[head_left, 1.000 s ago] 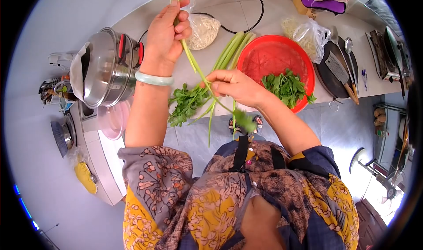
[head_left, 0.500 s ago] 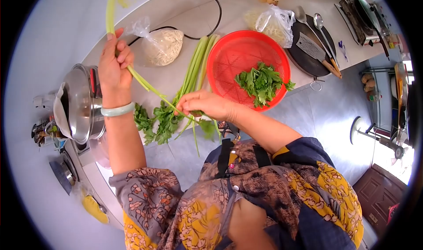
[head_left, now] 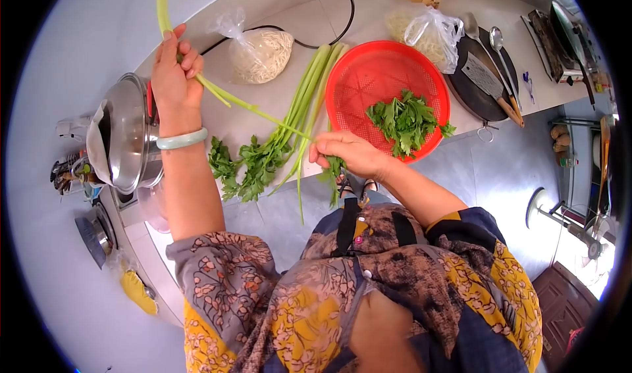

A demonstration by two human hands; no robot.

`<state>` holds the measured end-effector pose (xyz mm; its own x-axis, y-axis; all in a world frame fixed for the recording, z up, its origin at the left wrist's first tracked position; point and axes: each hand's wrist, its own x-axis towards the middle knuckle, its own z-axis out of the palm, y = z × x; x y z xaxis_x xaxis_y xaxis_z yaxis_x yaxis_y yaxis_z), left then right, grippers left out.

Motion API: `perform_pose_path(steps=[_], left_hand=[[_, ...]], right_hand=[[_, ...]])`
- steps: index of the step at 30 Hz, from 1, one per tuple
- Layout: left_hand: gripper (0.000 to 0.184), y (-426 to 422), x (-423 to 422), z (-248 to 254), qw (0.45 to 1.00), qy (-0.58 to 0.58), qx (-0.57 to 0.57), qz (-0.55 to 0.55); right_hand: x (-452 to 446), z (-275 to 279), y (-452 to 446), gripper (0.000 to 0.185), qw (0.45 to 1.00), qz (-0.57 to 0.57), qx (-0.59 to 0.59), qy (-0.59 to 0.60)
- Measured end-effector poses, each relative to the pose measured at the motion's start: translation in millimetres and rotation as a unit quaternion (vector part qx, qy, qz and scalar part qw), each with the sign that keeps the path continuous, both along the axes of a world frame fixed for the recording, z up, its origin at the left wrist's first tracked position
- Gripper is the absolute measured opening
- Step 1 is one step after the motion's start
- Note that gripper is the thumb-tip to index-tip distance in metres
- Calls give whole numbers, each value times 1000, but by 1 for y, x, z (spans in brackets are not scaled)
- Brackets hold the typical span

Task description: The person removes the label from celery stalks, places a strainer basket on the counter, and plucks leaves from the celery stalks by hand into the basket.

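My left hand (head_left: 178,77), with a pale bangle (head_left: 182,140) at the wrist, is closed around a celery stalk (head_left: 253,108), whose thick end rises past the hand. Farther along the same stalk, my right hand (head_left: 347,152) pinches it near the leafy end, and leaves hang below the fingers. Beneath the held stalk lie several celery stalks (head_left: 309,87) on the counter, their leaves (head_left: 260,169) at its front edge. To the right, a red plastic colander (head_left: 338,90) holds picked celery leaves (head_left: 408,123).
A knotted bag of noodle-like strands (head_left: 263,56) lies behind the celery. A steel pot (head_left: 125,136) stands at left. A white plastic bag (head_left: 438,41) is behind the colander. The round black board (head_left: 461,83) carries a cleaver (head_left: 484,77), a spatula and a ladle.
My right hand has slid right, away from my left hand, toward the stalk's leafy end. My left hand keeps its hold. The whole view has shifted slightly.
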<state>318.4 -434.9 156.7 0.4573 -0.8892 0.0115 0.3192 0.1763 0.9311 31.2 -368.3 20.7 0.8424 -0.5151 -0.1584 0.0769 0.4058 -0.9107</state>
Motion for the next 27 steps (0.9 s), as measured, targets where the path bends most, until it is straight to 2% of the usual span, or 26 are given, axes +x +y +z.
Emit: perform_pose_path(steps=[3,6,9,13,16,19,23,27], left_hand=[[30,8,-9,6,1000,-1,-13,-6],[31,24,-35,17,999,-16,-39,8],[31,39,-67,24,996,-41,-67,42],[31,48,-76,21,991,-38,-94,84],[30,52,-80,14,989,-31,-101,102],[29,54,-81,11,987,-20,-108,118],[28,57,-87,10,986,-32,-100,132],[26,62,-103,6,985,-53,-117,112]], right_hand=[[1,2,1,23,998,14,31,61],[3,-14,6,21,993,-68,-7,97],[0,-30,8,22,983,-156,40,88],[-10,-12,6,20,957,-208,171,105],[-10,-4,7,21,915,-267,296,68],[-19,-6,3,23,921,-242,307,-6],[-14,1,0,23,919,-287,265,52],[-2,-7,-6,21,891,-341,288,80]])
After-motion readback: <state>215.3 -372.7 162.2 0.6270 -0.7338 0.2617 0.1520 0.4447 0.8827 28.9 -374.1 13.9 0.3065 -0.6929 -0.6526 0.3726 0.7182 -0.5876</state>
